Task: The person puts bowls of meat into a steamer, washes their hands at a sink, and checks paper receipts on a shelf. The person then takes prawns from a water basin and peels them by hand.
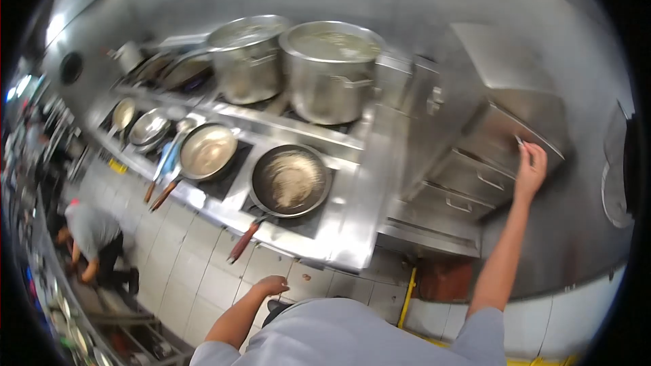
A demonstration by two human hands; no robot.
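Note:
My right hand (532, 165) reaches far out to the right, its fingers closed at the handle (520, 140) of the top steel drawer (498, 133). That drawer front sits above two more drawers with bar handles. Low in front of the stove hangs my left hand (274, 286), fingers loosely curled, with nothing visible in it. Closest to it is the red-brown handle (243, 242) of a dark frying pan (256, 186), which holds something pale and tan. The hand does not touch that pan.
Two large steel stockpots (247, 71) stand at the back of the stove (356, 220). Another pan (208, 151) and metal bowls (149, 127) sit to the left. Further left, a person (95, 237) bends over a counter. White tiles (176, 251) cover the floor.

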